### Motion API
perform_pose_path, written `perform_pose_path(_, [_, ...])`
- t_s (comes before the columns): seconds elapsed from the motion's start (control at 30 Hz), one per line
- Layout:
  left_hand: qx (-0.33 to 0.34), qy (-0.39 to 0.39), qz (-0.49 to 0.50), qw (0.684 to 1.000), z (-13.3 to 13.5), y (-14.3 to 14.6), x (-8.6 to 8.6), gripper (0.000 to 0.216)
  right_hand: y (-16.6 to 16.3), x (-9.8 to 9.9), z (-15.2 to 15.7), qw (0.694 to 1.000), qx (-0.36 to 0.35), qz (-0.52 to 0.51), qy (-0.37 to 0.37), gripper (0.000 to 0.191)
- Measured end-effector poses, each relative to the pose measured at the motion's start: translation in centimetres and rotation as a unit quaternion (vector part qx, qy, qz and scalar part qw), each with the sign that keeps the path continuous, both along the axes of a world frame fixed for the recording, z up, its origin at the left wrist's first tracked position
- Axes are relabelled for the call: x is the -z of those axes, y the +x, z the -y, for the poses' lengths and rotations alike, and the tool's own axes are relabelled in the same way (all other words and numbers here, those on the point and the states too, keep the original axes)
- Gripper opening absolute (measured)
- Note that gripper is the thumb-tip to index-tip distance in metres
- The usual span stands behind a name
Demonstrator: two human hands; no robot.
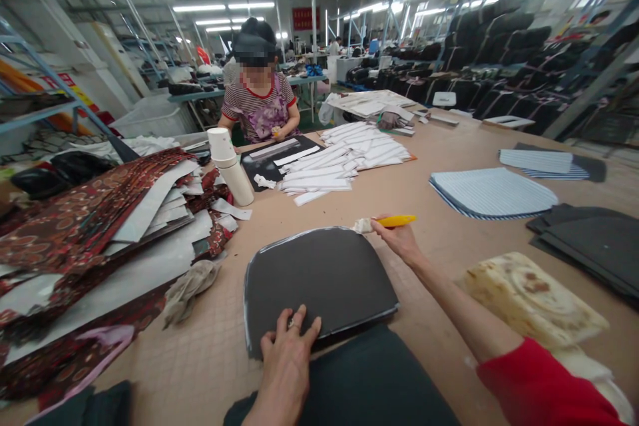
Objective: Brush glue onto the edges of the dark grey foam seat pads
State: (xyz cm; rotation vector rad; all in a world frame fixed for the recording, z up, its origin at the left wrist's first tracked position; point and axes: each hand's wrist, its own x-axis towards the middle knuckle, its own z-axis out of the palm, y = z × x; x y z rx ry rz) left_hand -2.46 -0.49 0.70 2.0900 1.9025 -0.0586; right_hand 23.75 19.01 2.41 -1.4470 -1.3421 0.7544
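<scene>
A dark grey, rounded panel (319, 273) lies flat on the table in front of me, with a whitish wet-looking line along its edges. My left hand (289, 353) rests on its near edge, fingers spread, a ring on one finger. In my right hand (397, 239) is a brush with a yellow handle (397, 220); its white-coated bristles (363, 226) touch the panel's far right edge. Nearer to me, a dark green fabric piece (374, 386) lies just below the panel, partly behind my left hand.
Patterned red-brown sheets (90, 226) are heaped at left, by a crumpled grey glove (190, 289). White strips (344, 156) and stacked paper cups (229, 166) stand farther back, near a co-worker (259, 93). Striped panels (492, 193), dark panels (594, 246) and a stained yellowish block (536, 299) lie right.
</scene>
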Motion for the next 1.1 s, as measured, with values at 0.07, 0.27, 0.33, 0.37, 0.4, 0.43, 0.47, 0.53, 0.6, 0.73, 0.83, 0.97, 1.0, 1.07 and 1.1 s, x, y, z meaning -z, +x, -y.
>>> perform_pose_path(0.07, [-0.017,-0.013,-0.012,1.000,-0.1,0.3,-0.7,0.050,0.4,0.2,1.2,1.000,0.018,0.007,0.005,0.034])
perform_pose_path(0.27, [-0.012,-0.010,-0.018,1.000,-0.3,0.5,-1.9,0.051,1.8,-0.1,5.7,0.998,0.027,0.049,0.010,0.026])
perform_pose_path(0.33, [-0.013,0.001,-0.024,1.000,-0.3,0.4,-1.9,0.051,2.0,-0.3,7.1,0.998,0.032,0.059,0.007,0.025])
perform_pose_path(0.37, [-0.012,0.004,-0.025,1.000,-0.3,0.4,-2.0,0.051,2.2,-0.3,7.9,0.997,0.037,0.063,0.005,0.025])
perform_pose_path(0.4, [-0.010,0.004,-0.026,1.000,-0.3,0.4,-2.1,0.051,2.3,-0.4,8.7,0.997,0.038,0.069,0.004,0.025])
perform_pose_path(0.43, [-0.008,0.000,-0.027,1.000,-0.4,0.4,-2.3,0.052,2.4,-0.4,9.5,0.996,0.039,0.078,0.002,0.026])
perform_pose_path(0.47, [-0.006,-0.004,-0.028,1.000,-0.4,0.5,-2.7,0.053,2.6,-0.4,10.4,0.995,0.039,0.090,0.000,0.027])
perform_pose_path(0.53, [-0.006,-0.017,-0.031,0.999,-0.6,0.7,-3.6,0.054,2.9,-0.3,12.5,0.992,0.038,0.116,-0.003,0.029])
perform_pose_path(0.6, [-0.007,-0.041,-0.031,0.999,-0.7,1.0,-4.8,0.055,3.3,-0.3,14.8,0.990,0.034,0.139,-0.007,0.029])
perform_pose_path(0.73, [-0.008,-0.063,-0.033,0.997,-0.5,1.4,-6.5,0.064,3.8,-1.2,18.8,0.986,0.049,0.162,-0.013,0.025])
perform_pose_path(0.83, [-0.006,-0.025,-0.023,0.999,-0.1,1.6,-6.2,0.067,3.9,-3.2,19.3,0.984,0.090,0.154,-0.007,0.026])
perform_pose_path(0.97, [-0.011,0.033,0.070,0.997,-0.7,0.8,-5.2,0.052,2.8,-6.0,17.1,0.988,0.105,0.091,-0.061,0.039])
perform_pose_path(1.0, [-0.022,0.051,0.110,0.992,-1.0,0.0,-5.1,0.048,2.1,-6.4,16.6,0.991,0.087,0.064,-0.079,0.040])
perform_pose_path(1.07, [-0.053,0.081,0.186,0.978,-1.6,-2.1,-5.2,0.046,0.3,-6.7,15.8,0.995,0.027,-0.009,-0.095,0.041])
perform_pose_path(1.1, [-0.065,0.086,0.210,0.972,-1.8,-3.5,-5.4,0.048,-0.9,-6.7,15.7,0.994,-0.005,-0.049,-0.100,0.041])
